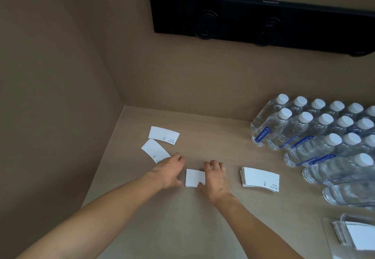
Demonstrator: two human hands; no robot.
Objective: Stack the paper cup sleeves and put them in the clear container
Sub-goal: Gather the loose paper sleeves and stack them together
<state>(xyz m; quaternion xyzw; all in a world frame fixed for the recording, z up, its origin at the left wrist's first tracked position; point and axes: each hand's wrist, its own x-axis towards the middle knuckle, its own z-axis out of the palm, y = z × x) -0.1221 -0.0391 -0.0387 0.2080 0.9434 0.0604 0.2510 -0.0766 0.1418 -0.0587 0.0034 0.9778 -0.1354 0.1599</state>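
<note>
Roughly midway, I judge: some sleeves already sit in the clear container point(332, 236), a squared stack point(260, 179) waits on the bench point(203, 228), my right hand point(215, 177) pinches a small pile point(193, 177), my left hand point(169, 172) lies loosely curled beside it, and two loose sleeves point(160, 143) remain.

Beige shelf point(203, 228) with cup sleeves point(260, 179), water bottles point(316, 137), clear container point(332, 238).

You stand at a beige built-in counter niche point(203, 133), likely a hotel or office refreshment corner. At the right of the frame sit rows of sealed water bottles point(316, 137), and a black socket strip point(259, 19) runs along the upper wall.
</note>
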